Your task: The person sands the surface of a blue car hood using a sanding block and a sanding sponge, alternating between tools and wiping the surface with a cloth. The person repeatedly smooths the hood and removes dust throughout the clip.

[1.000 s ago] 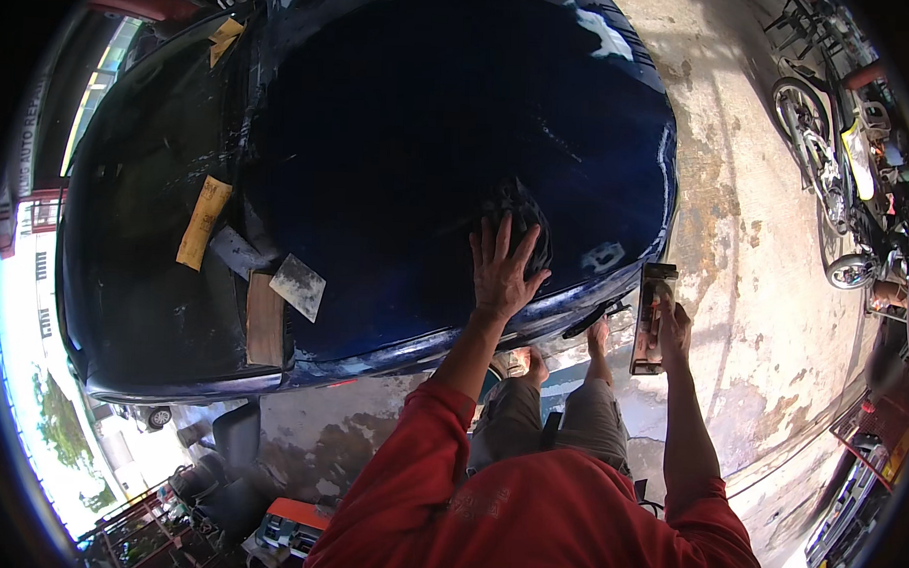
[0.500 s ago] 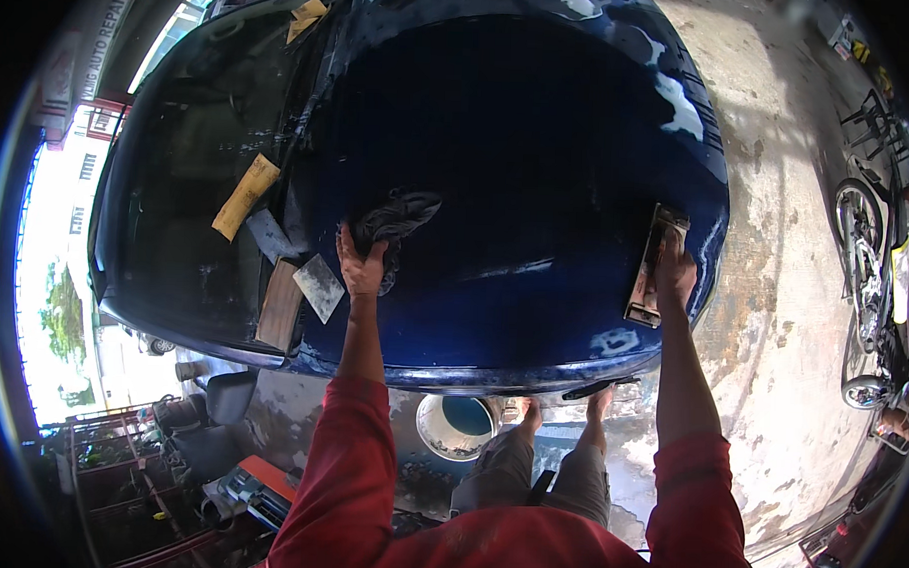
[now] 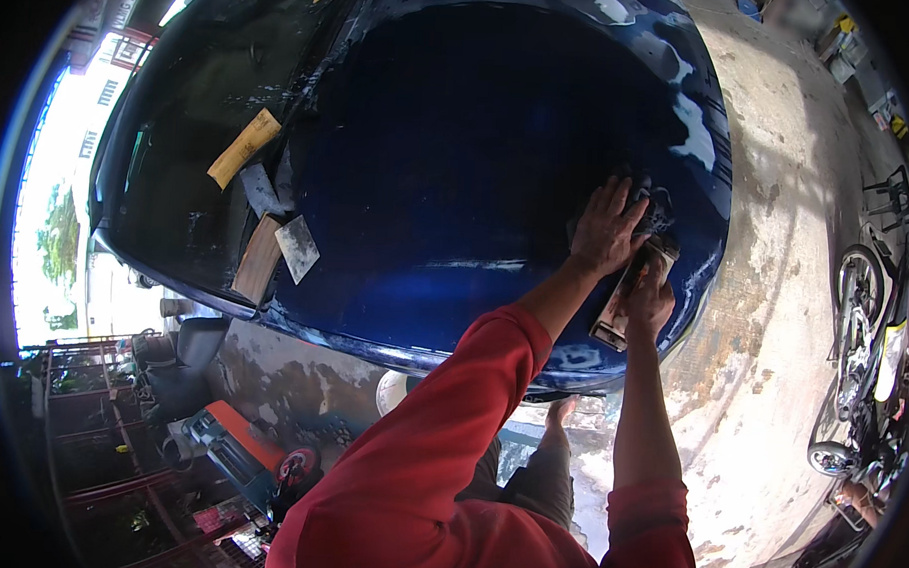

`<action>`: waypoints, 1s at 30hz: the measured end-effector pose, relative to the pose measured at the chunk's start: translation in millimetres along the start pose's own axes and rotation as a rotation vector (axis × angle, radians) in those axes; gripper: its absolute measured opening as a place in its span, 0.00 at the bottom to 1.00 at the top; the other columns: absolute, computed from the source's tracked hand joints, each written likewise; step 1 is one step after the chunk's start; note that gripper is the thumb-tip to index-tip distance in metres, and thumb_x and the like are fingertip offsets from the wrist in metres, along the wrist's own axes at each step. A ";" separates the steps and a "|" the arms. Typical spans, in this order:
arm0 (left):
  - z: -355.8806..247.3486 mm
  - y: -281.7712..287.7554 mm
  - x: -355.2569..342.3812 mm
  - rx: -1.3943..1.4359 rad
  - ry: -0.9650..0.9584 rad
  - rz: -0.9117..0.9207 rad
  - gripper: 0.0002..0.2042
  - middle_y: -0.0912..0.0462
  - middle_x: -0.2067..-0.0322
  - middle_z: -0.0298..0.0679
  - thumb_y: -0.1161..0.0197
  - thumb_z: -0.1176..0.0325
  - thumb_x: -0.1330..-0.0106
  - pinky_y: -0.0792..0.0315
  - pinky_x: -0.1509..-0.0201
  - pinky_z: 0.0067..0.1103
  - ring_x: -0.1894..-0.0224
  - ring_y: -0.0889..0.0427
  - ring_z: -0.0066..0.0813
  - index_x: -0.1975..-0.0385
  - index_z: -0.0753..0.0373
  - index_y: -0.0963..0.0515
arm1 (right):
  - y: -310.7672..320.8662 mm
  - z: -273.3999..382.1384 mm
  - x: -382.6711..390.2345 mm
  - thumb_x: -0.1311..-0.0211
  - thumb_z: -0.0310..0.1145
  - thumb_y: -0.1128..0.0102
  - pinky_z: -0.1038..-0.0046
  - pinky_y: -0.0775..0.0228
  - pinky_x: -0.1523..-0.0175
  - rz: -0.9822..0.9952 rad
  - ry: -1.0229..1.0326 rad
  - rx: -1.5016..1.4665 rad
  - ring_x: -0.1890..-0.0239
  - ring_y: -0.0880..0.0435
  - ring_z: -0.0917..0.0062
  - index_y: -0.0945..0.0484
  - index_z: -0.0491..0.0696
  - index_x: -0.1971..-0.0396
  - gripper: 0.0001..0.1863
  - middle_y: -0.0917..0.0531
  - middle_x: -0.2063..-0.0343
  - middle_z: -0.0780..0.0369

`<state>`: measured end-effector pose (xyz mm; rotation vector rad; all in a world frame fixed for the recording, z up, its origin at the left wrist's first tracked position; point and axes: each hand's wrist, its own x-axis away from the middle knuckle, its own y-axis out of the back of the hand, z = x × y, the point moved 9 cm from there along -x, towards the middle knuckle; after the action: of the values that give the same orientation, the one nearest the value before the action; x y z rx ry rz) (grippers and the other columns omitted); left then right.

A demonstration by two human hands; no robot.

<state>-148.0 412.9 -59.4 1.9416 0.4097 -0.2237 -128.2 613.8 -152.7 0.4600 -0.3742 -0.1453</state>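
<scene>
The dark blue car hood (image 3: 429,163) spreads out in front of me, with pale sanded patches along its far edge. My left hand (image 3: 609,229) is pressed on a dark cloth (image 3: 658,203) near the hood's right side, fingers stretched forward; the palm hides part of the cloth. Just below it, my right hand (image 3: 649,301) grips a long hand sanding block (image 3: 611,322) that rests on the hood. The two hands nearly touch, and the block's far end lies beside the cloth.
By the windshield lie a yellow sandpaper piece (image 3: 244,148), a grey sheet (image 3: 260,188), a wooden block (image 3: 258,259) and a pale flat plate (image 3: 298,248). A white bucket (image 3: 392,390) stands below the hood's near edge. A bicycle (image 3: 856,308) is at far right; an orange-and-teal machine (image 3: 239,447) sits lower left.
My left hand has swept right across the hood with the cloth, up to the sanding block. My right hand and the block have shifted slightly left and nearer. The view has turned somewhat.
</scene>
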 end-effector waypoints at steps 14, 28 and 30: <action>-35.4 139.9 188.7 0.609 0.342 -0.087 0.37 0.27 0.29 0.59 0.25 0.57 0.28 0.29 0.25 0.44 0.26 0.27 0.59 0.22 0.60 0.32 | -6.9 37.4 176.4 0.17 0.68 0.56 0.70 0.27 0.39 0.542 -0.233 -0.650 0.45 0.18 0.72 0.29 0.40 0.26 0.44 0.19 0.41 0.58; 356.7 312.1 212.8 0.683 0.878 -0.452 0.26 0.10 0.54 0.41 0.31 0.70 0.24 0.19 0.58 0.23 0.62 0.13 0.26 0.28 0.67 0.26 | -58.3 112.5 48.0 0.42 0.69 0.23 0.44 0.40 0.19 0.230 0.526 0.530 0.15 0.50 0.41 0.49 0.53 0.14 0.65 0.48 0.17 0.39; 403.7 334.8 204.5 0.413 0.736 -0.365 0.28 0.10 0.45 0.52 0.32 0.58 0.24 0.25 0.33 0.27 0.43 0.12 0.42 0.30 0.68 0.23 | -86.9 90.4 21.6 0.53 0.72 0.18 0.36 0.45 0.20 0.284 0.381 0.649 0.15 0.60 0.36 0.56 0.55 0.13 0.76 0.57 0.16 0.40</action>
<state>182.5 -39.3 -3.2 2.3032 1.2892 0.2072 -147.5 495.3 -110.7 1.0481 -0.0982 0.3501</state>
